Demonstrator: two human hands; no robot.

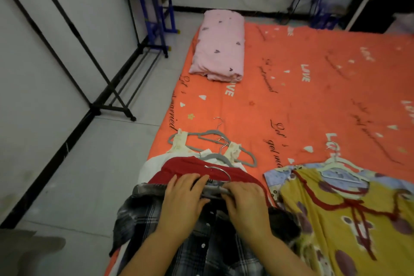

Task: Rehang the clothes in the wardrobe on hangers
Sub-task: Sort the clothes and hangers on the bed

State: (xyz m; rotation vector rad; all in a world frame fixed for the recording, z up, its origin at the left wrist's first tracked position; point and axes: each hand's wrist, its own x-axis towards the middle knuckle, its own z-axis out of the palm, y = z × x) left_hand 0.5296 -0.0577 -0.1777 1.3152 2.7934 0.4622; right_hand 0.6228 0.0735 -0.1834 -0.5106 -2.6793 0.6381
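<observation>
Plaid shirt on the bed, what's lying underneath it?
A red garment sticks out from under the plaid shirt, with a white garment beneath that. Whatever else lies under the shirt is covered.

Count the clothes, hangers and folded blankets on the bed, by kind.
Clothes: 4 (plaid shirt, red garment, cream top, yellow garment)
Hangers: 4 (nearest grey hanger, middle grey hanger, farthest grey hanger, white hanger)
Folded blankets: 1 (pink blanket)
Total: 9
</observation>
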